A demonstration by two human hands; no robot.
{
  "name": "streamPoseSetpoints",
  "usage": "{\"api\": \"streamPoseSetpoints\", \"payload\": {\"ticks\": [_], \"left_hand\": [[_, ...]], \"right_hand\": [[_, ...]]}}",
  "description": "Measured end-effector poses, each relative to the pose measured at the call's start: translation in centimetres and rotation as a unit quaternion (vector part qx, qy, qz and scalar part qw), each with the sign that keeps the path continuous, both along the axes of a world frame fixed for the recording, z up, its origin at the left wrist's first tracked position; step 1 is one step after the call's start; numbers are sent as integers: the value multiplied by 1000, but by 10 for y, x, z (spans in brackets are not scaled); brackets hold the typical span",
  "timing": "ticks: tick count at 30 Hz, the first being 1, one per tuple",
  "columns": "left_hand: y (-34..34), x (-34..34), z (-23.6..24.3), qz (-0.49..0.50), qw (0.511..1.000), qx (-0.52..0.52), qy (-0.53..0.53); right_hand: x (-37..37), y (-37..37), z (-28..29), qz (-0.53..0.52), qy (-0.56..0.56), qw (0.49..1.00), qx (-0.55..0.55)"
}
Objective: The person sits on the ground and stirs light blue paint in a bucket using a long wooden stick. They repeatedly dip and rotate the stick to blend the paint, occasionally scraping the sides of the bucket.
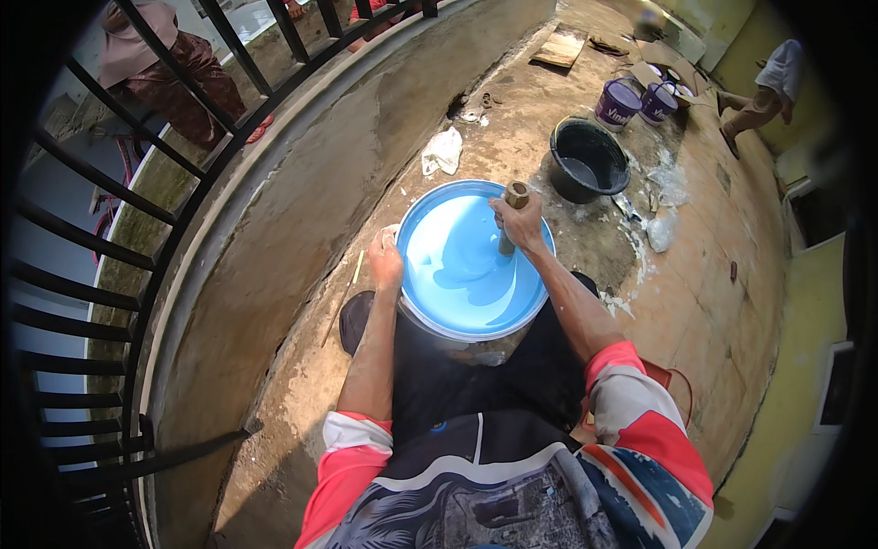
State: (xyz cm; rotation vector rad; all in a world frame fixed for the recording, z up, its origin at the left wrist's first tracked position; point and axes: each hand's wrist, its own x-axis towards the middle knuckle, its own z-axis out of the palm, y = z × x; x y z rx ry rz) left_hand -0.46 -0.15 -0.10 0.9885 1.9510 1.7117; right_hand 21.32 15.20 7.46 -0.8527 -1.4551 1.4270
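A large round bucket (476, 336) stands on the ground between my legs, full of glossy light-blue paint (444, 261) with pale swirls. My right hand (521, 222) is wrapped round a thick bamboo stick (507, 245), its lower end sunk in the paint near the right side. The stick's top end shows above my fist. My left hand (386, 263) is closed on the bucket's left rim, its fingertips partly hidden. A thin stick (344, 295) lies on the ground left of that hand.
A black bucket (585, 160) stands beyond the paint, with two purple pails (619, 103) behind it. A white rag (443, 151) and plastic bags (662, 229) lie about. Along the left run a low wall (302, 188) and black railing (78, 300). People are behind the railing and at far right.
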Motion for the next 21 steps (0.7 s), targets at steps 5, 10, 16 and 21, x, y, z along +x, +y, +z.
{"api": "streamPoseSetpoints", "payload": {"ticks": [5, 10, 16, 21], "left_hand": [[3, 1, 3, 6, 1000, -9, -1], [-2, -1, 7, -3, 1000, -11, -5], [1, 3, 10, 15, 1000, -18, -13], [2, 4, 14, 10, 1000, -26, 8]], "right_hand": [[-29, 20, -13, -143, 165, 976, 12], [-54, -28, -2, 24, 179, 976, -121], [-11, 1, -2, 5, -39, 999, -9], [-49, 9, -15, -103, 111, 987, 53]]}}
